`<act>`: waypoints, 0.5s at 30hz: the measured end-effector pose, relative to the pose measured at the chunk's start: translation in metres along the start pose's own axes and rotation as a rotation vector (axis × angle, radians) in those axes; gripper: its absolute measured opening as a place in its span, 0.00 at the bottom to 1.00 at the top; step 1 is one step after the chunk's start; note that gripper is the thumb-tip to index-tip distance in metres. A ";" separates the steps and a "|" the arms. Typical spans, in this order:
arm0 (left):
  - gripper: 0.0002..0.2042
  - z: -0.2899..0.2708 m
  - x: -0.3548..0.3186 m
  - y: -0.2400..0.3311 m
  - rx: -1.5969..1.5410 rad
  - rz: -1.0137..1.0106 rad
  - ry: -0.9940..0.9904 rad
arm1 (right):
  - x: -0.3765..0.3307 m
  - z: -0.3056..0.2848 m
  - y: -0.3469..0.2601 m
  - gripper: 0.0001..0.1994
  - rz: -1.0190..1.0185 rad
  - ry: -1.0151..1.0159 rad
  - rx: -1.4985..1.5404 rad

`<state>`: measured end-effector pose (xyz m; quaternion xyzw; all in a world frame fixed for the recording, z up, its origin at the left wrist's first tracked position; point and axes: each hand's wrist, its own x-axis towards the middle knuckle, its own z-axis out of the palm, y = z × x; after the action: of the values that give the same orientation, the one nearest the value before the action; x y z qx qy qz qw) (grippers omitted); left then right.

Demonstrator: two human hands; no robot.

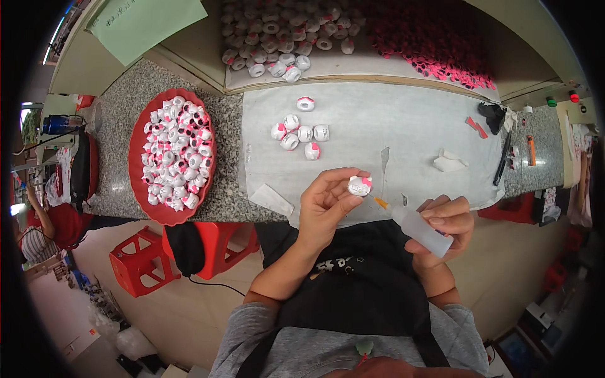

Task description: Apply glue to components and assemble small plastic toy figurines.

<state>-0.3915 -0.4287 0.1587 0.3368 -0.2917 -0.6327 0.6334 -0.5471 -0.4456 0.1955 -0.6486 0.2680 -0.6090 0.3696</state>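
Between the thumb and fingertips of my left hand (326,203) is a small white cat-head-shaped piece (360,184) with a pink spot at its top. My right hand (449,222) is closed round a translucent squeeze bottle (423,232). The bottle's orange nozzle tip (380,202) points at the white piece, close to its lower right side; whether they touch I cannot tell. Beyond my left hand, several loose white pieces (305,133) lie on the white paper sheet (378,113), some with pink parts.
A red scalloped tray (137,151) heaped with finished-looking pieces stands at left. At the back, a shelf holds a pile of white pieces (271,44) and many small pink parts (435,50). Crumpled tissue (449,160), pink scraps (477,127) and a black tool (502,159) lie at right.
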 end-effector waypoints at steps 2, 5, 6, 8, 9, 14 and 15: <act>0.16 0.001 0.000 0.000 -0.002 -0.013 0.002 | -0.001 -0.001 0.000 0.22 0.001 -0.011 0.002; 0.15 0.002 0.000 -0.001 0.005 -0.007 -0.005 | 0.000 0.001 -0.001 0.22 0.013 -0.016 -0.002; 0.15 0.002 0.000 -0.001 0.004 -0.011 -0.009 | 0.001 0.004 -0.001 0.20 0.017 0.002 -0.035; 0.15 0.002 0.000 -0.001 0.002 -0.018 -0.013 | 0.001 0.005 -0.001 0.20 0.023 0.022 -0.068; 0.15 0.003 0.000 -0.001 0.005 -0.025 -0.011 | 0.000 0.004 -0.001 0.20 0.027 0.022 -0.065; 0.15 0.004 0.000 -0.002 0.008 -0.033 -0.010 | -0.002 -0.002 -0.001 0.22 0.039 -0.023 0.020; 0.15 0.003 0.000 -0.003 0.008 -0.030 -0.008 | -0.001 -0.003 -0.002 0.22 0.044 -0.028 0.010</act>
<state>-0.3960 -0.4288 0.1585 0.3412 -0.2918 -0.6422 0.6212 -0.5502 -0.4437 0.1964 -0.6491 0.2740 -0.5929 0.3900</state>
